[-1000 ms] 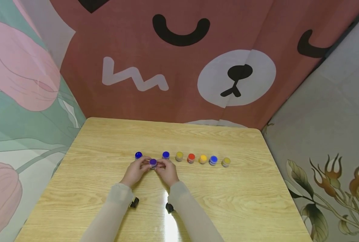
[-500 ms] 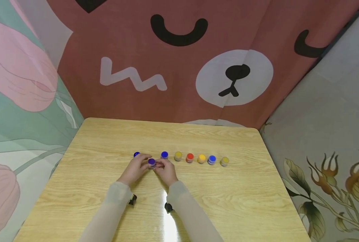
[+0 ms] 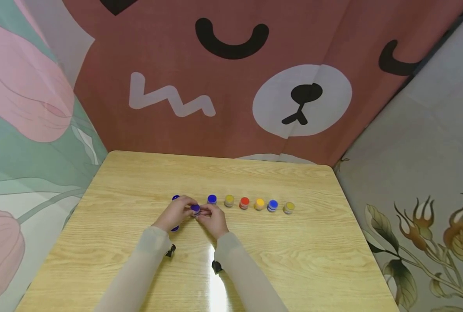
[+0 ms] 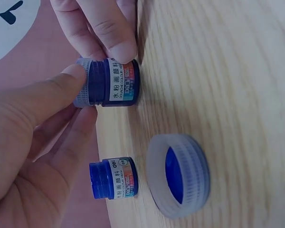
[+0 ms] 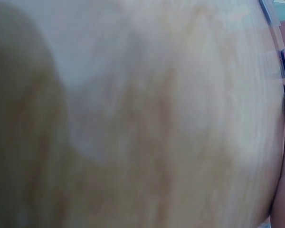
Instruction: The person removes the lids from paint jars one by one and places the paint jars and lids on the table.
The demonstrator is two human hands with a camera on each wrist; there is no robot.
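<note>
A dark violet-blue gouache paint jar (image 4: 121, 85) stands on the table between both hands. My left hand (image 3: 173, 215) pinches its ribbed translucent lid (image 4: 82, 100) between thumb and fingers. Screw threads show between lid and label, so the lid sits raised on the neck. My right hand (image 3: 214, 221) grips the jar's body low down, the thumb against the label. Beside it in the left wrist view is a blue paint jar (image 4: 116, 178) without a lid. Nearer that camera, a loose lid (image 4: 199, 166) with blue inside lies on the table.
To the right stretches a row of lidded jars: blue (image 3: 212, 199), olive-yellow (image 3: 229, 200), red (image 3: 244, 203), orange-yellow (image 3: 259, 204), lighter blue (image 3: 272, 205) and another olive-yellow one (image 3: 289, 207). Behind the wooden table (image 3: 145, 173) hangs a printed bear curtain (image 3: 169, 138).
My left hand has turned and shifted slightly over the jar's lid, uncovering the loose blue lid beneath the wrist. My right hand keeps its grip on the jar.
</note>
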